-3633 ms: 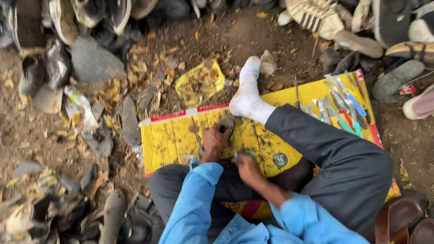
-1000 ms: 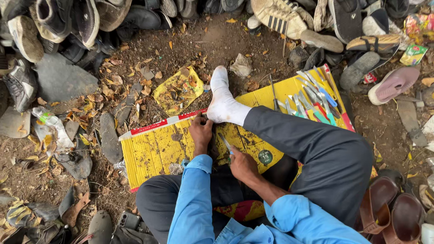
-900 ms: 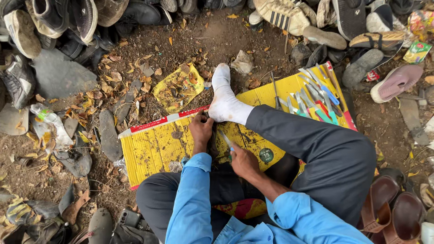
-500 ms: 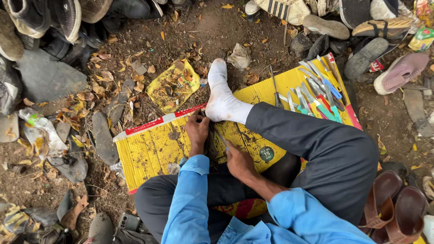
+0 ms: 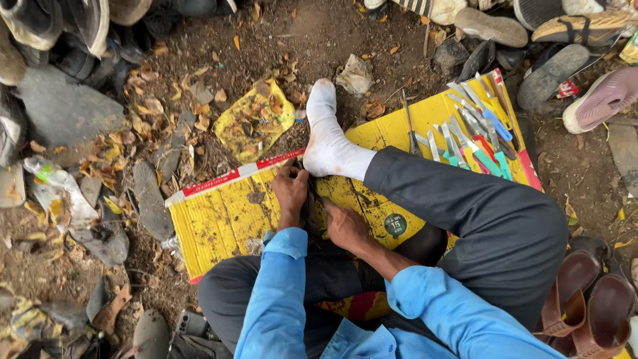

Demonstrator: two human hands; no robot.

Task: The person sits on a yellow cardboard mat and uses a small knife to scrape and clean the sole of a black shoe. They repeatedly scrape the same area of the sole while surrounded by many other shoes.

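I sit on the ground with my right leg stretched out, its white-socked foot resting on a yellow cardboard sheet. My left hand and my right hand meet just below the heel. Both close on a small dark piece pressed against the cardboard. Most of the piece is hidden between the hands, so I cannot tell its shape. Blue sleeves cover both arms.
A row of knives and tools with coloured handles lies on the sheet's right end. A torn yellow wrapper lies on the dirt above the sheet. Worn shoes and loose soles ring the spot, with brown sandals at bottom right and a pink shoe.
Both hands have stayed together at the heel on the dark piece, shifting only slightly. The view has drifted a little, so everything sits slightly higher in the picture.
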